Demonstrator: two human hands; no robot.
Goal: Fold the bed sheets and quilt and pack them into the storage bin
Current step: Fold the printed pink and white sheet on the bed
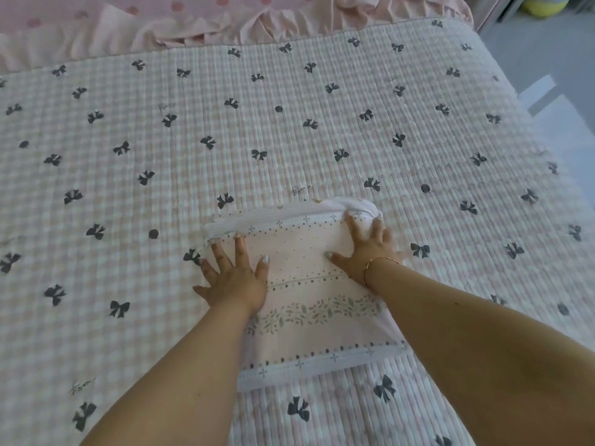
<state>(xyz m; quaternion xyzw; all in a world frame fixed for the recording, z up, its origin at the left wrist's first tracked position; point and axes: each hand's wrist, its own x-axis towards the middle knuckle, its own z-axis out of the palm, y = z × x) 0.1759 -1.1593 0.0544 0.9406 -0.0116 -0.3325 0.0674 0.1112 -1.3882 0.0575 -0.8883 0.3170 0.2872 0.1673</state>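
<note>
My left hand (232, 278) lies flat with its fingers (240, 249) spread apart and straight, palm down on the left part of the folded sheet (309, 284). My right hand (367, 249) also lies with its fingers (354, 228) spread apart, pressing on the sheet's far right corner, where the fabric bunches up in a white roll just beyond the fingertips. Neither hand grips anything. A thin bracelet (373, 263) circles my right wrist.

The folded sheet is a pink rectangle with dotted borders and 1 leafy band across it. It lies flat on the quilt (289, 123), near the edge closest to me, between my 2 forearms.

The quilt is spread across the bed, pink-and-white checked with dark bows and dots. Beyond its far edge lies ruffled pink bedding (225, 24). At the upper right, a strip of grey floor (547, 75) shows beside the bed.
</note>
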